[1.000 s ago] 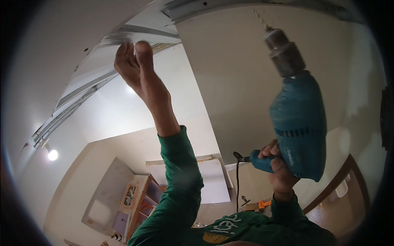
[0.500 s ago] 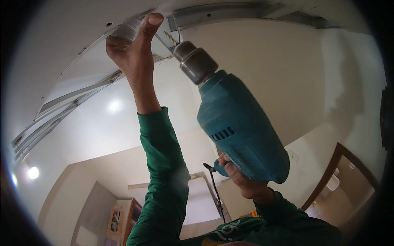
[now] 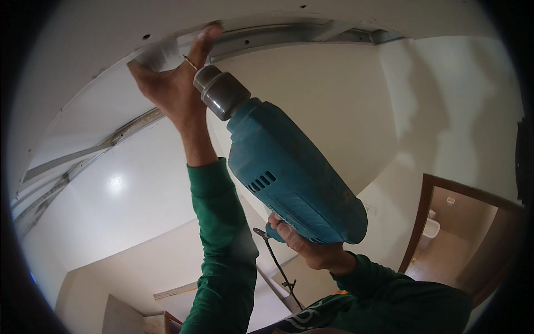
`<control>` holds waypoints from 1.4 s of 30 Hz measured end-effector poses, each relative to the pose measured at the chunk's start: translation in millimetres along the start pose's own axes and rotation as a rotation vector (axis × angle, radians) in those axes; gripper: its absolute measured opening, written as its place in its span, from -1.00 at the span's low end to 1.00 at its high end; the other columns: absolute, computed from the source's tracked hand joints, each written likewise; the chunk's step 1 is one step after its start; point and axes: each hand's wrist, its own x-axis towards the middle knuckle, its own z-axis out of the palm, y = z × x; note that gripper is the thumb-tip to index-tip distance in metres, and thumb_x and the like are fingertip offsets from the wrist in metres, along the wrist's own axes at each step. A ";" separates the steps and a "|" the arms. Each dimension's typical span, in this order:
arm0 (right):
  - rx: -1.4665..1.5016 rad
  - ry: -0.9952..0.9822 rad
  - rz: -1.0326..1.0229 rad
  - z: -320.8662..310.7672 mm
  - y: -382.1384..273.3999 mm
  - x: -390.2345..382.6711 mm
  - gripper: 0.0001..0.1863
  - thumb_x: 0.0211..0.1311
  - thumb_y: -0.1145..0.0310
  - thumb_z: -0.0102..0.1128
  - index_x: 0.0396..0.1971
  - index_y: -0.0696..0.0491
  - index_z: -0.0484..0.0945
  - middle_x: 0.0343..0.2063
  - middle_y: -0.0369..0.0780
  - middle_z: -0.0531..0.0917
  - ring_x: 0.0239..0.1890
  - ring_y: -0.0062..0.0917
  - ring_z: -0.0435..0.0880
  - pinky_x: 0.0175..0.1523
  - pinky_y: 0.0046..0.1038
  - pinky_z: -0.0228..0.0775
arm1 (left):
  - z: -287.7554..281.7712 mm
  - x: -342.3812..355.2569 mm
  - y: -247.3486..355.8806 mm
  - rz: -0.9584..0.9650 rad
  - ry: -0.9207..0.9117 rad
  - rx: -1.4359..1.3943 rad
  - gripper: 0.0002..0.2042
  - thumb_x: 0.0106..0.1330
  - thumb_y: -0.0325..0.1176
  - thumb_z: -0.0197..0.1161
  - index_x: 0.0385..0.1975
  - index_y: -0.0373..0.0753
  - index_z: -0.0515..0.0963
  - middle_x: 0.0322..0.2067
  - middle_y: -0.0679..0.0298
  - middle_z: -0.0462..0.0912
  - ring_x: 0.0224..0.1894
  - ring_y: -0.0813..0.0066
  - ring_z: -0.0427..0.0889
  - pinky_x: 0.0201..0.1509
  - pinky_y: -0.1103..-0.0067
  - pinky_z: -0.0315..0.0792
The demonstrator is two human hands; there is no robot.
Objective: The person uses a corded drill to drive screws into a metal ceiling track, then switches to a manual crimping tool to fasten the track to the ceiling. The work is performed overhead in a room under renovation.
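My right hand point(image 3: 320, 247) is closed round the handle of a teal power drill point(image 3: 295, 172), which points up and to the left. Its metal chuck point(image 3: 222, 92) carries a thin drill bit point(image 3: 190, 62), seen in front of my left hand point(image 3: 181, 89). That hand is raised to the ceiling edge, thumb up on one side, fingers partly hidden behind. Between thumb and fingers lies a shiny metal strip point(image 3: 158, 54) against the white ceiling panel point(image 3: 89, 44). Whether the bit touches anything cannot be made out.
Metal framing point(image 3: 278, 38) runs along the panel's edge, and more channels point(image 3: 83, 153) slope down at the left. A black power cord point(image 3: 278, 264) hangs below the drill. A brown-framed doorway point(image 3: 425, 222) stands at the lower right, with a white basin point(image 3: 429, 231) beyond it.
The drill has moved left, bringing its bit across my left hand near the thumb. My left hand stays at the ceiling edge, shifted slightly left. The view has turned a little.
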 end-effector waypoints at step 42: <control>0.285 0.051 -0.231 17.2 25.1 23.6 -0.65 0.42 0.59 0.27 0.17 0.16 0.60 0.02 -0.09 0.73 0.12 -0.34 0.73 0.26 -0.24 0.61 | 6.5 -13.4 19.3 -0.040 -0.096 0.048 -0.47 0.01 -0.15 0.71 -0.15 -0.23 0.53 -0.26 0.22 0.70 -0.15 0.42 0.69 0.04 0.46 0.54</control>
